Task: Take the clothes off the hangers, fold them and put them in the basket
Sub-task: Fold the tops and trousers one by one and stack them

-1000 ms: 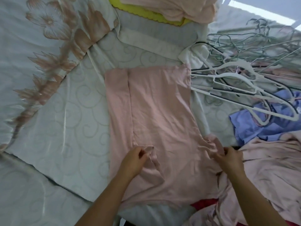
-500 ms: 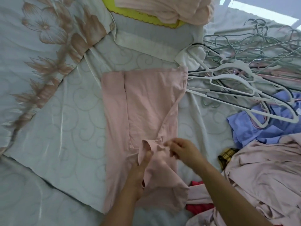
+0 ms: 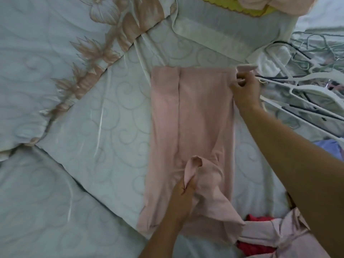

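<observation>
**Pink garment flat on bed, both hands on it**

Pink garment (image 3: 195,118) lies lengthwise on the bed (image 3: 83,146), on a pale quilted cover with swirl stitching. Its left long side is folded in as a narrow strip. Left hand (image 3: 183,198) is at the near end, fingers curled round a bunched flap of the same cloth, with the flap tip sticking up above the hand. Right hand (image 3: 245,90) is at the far right corner, thumb and fingers pinching the hem, and the corner is lifted slightly off the bed. Hangers (image 3: 307,86), white and dark, sit in a tangled heap just right of the right hand. Red cloth (image 3: 258,220) and a second pink piece (image 3: 275,237) are bunched at near right, against the garment's near edge. Blue cloth (image 3: 330,147) shows at the right edge, mostly hidden by the arm. Yellow scalloped edge (image 3: 249,11) is at the top with stacked pink cloth (image 3: 260,2) on it, well apart from the garment. Floral cover (image 3: 55,53) is at upper left.
</observation>
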